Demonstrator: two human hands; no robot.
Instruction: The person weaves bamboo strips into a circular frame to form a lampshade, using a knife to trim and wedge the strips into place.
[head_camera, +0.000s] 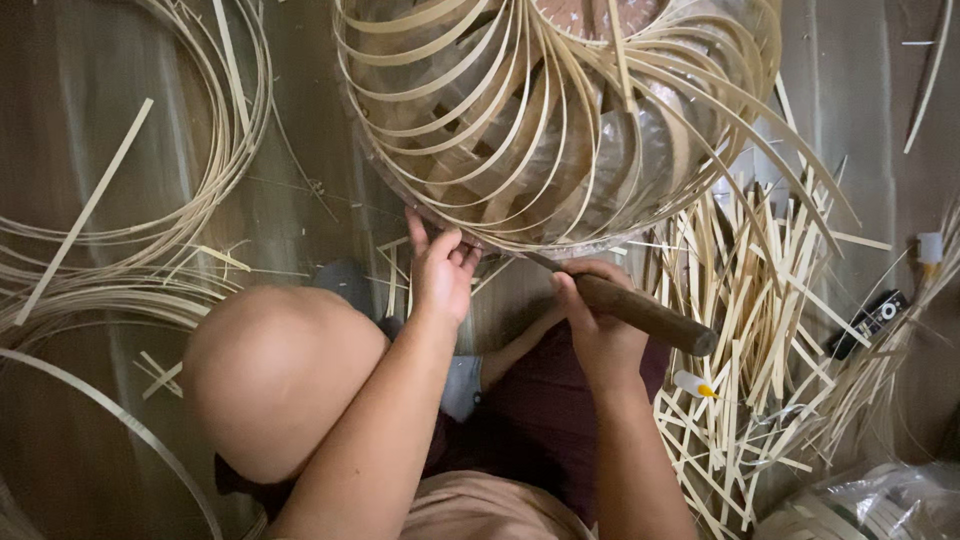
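Bamboo frame (560, 120) sitting on floor (330, 180) ahead of knee (275, 370). Left hand (440, 275) pressing fingers against lower rim, partly curled, gripping nothing. Right hand (600, 325) wrapping closed around knife handle (645, 312), blade touching rim. Loose strips (760, 330) lying just right.

dim brown floor (320, 150), scattered bamboo offcuts (760, 330)
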